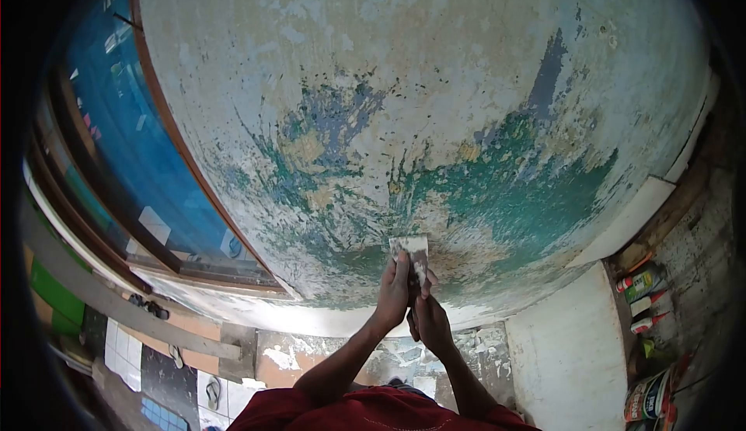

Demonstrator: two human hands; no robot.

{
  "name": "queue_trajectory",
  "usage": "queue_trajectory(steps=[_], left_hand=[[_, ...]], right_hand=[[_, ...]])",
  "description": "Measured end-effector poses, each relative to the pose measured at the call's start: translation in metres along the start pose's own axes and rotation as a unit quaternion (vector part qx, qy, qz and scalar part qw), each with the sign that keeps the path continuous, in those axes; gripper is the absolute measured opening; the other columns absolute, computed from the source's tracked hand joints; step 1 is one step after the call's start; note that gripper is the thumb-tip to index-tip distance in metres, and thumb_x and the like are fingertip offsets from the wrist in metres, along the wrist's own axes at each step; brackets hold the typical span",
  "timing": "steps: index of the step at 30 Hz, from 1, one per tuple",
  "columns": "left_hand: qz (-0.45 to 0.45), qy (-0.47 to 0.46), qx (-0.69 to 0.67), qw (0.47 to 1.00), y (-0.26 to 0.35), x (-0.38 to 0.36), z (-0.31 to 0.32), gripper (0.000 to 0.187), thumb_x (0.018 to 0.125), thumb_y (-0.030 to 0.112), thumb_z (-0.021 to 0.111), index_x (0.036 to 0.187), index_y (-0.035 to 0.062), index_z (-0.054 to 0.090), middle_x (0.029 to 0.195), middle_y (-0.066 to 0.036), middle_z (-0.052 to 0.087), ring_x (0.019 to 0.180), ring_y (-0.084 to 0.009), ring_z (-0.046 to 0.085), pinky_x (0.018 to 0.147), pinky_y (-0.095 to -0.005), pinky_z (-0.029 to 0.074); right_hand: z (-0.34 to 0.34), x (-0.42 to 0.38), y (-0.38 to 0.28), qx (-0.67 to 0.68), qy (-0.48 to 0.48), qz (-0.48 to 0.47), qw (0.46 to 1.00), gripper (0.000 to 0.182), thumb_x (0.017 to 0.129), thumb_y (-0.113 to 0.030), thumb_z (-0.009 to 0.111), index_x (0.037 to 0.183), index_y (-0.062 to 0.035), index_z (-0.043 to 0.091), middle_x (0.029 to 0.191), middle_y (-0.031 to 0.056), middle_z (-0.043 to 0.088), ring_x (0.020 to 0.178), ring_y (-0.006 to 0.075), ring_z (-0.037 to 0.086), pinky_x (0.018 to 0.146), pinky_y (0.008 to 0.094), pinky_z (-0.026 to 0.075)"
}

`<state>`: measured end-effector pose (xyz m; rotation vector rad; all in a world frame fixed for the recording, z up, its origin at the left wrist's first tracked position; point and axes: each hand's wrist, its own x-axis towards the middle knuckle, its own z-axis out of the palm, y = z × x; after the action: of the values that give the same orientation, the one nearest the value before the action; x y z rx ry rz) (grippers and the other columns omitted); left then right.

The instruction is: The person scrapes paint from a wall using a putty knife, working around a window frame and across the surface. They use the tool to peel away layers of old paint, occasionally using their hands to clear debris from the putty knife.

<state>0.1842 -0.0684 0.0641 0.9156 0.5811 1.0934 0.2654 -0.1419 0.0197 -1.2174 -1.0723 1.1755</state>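
A paint scraper [418, 251] with a pale, smeared flat blade is held up against the lower part of the wall [466, 74]. My left hand [394, 295] is closed on it from the left, its thumb pressed along the blade. Just below and to the right, my right hand [429, 318] wraps round the handle, which the fingers mostly hide. Around the blade the wall's paint is worn and flaking, with patches of green paint [544, 206] and grey-violet paint [548, 74] among whitish areas.
A brown-framed window with blue panes [128, 120] stands on the left. On the right, bottles [641, 283] and a paint bucket [646, 400] sit beside a white ledge [567, 338]. Paint scraps lie on the floor [466, 361]; sandals [214, 391] are at lower left.
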Motion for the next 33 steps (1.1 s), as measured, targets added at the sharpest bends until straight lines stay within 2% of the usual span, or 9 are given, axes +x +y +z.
queue_trajectory(steps=[4,11,15,17,22,28,31,32,33], left_hand=[[0.042,0.021,0.038,0.998,0.018,0.01,0.014,0.048,0.1,0.039,0.028,0.075,0.0049,0.052,0.057,-0.003,0.051,0.047,-0.0088,0.045,0.044,-0.0215,0.037],[0.033,0.024,0.046,0.998,0.007,0.008,0.012,0.045,0.099,0.039,0.03,0.077,0.0051,0.05,0.058,-0.004,0.052,0.047,-0.0087,0.044,0.044,-0.022,0.037],[0.04,0.028,0.043,0.998,0.021,0.013,0.023,0.045,0.099,0.04,0.032,0.076,0.0059,0.05,0.059,-0.004,0.054,0.046,-0.0087,0.046,0.043,-0.0216,0.037],[0.015,0.03,0.057,0.998,0.009,0.009,0.015,0.045,0.099,0.041,0.032,0.076,0.0061,0.05,0.06,-0.004,0.054,0.045,-0.0086,0.046,0.042,-0.0212,0.037],[0.028,0.059,0.045,0.997,0.021,0.01,0.021,0.053,0.099,0.041,0.031,0.067,0.0051,0.053,0.053,-0.002,0.052,0.044,-0.0071,0.045,0.042,-0.0202,0.036],[0.028,0.019,0.052,0.998,0.029,0.008,0.012,0.052,0.099,0.041,0.031,0.072,0.0031,0.056,0.057,-0.005,0.055,0.044,-0.0077,0.042,0.042,-0.0212,0.034],[0.031,0.001,0.039,0.999,0.034,0.006,0.011,0.053,0.098,0.042,0.033,0.073,0.002,0.057,0.057,-0.005,0.056,0.043,-0.0067,0.042,0.041,-0.0204,0.032],[0.035,0.0,0.035,0.999,0.042,0.008,0.015,0.053,0.098,0.042,0.033,0.073,0.0021,0.057,0.057,-0.005,0.056,0.042,-0.0064,0.041,0.04,-0.0202,0.032],[0.038,0.0,0.031,0.999,0.048,0.011,0.016,0.053,0.098,0.042,0.033,0.073,0.0021,0.057,0.057,-0.004,0.056,0.042,-0.006,0.041,0.04,-0.02,0.032]], right_hand=[[-0.006,0.018,-0.016,-0.04,-0.021,-0.083,0.996,0.028,0.099,-0.024,0.032,0.088,-0.0032,0.046,0.049,0.0007,0.04,0.036,0.0086,0.038,0.035,0.0246,0.03],[-0.006,0.013,-0.014,0.056,-0.05,-0.034,0.997,0.03,0.1,-0.027,0.031,0.093,-0.0047,0.049,0.057,-0.0008,0.041,0.041,0.0063,0.036,0.038,0.0218,0.032],[-0.006,0.021,-0.022,-0.034,-0.023,-0.131,0.991,0.029,0.1,-0.028,0.03,0.089,-0.0054,0.046,0.054,0.0002,0.04,0.035,0.0088,0.035,0.034,0.0232,0.031],[-0.006,0.013,-0.004,0.044,-0.024,-0.049,0.998,0.027,0.1,-0.024,0.032,0.094,-0.0028,0.048,0.053,0.001,0.042,0.037,0.0079,0.038,0.035,0.0242,0.03],[0.0,0.019,-0.005,-0.023,0.005,-0.089,0.996,0.028,0.099,-0.024,0.033,0.104,-0.0024,0.05,0.053,0.0029,0.046,0.038,0.0094,0.041,0.036,0.0249,0.033],[0.013,0.014,-0.016,-0.086,0.036,-0.101,0.991,0.027,0.098,-0.022,0.038,0.108,0.002,0.047,0.052,0.0072,0.049,0.04,0.0129,0.05,0.038,0.028,0.038],[0.024,0.018,-0.014,-0.225,0.106,-0.267,0.931,0.025,0.097,-0.019,0.039,0.108,0.0021,0.047,0.055,0.0111,0.052,0.045,0.0169,0.056,0.041,0.0309,0.041],[0.021,0.014,-0.024,-0.096,0.051,-0.075,0.991,0.024,0.096,-0.015,0.041,0.11,0.0035,0.046,0.059,0.0144,0.053,0.051,0.02,0.059,0.043,0.0325,0.043],[0.022,0.019,-0.025,-0.112,0.053,-0.111,0.986,0.025,0.096,-0.015,0.04,0.111,0.004,0.046,0.058,0.0145,0.053,0.051,0.0206,0.058,0.043,0.033,0.043]])
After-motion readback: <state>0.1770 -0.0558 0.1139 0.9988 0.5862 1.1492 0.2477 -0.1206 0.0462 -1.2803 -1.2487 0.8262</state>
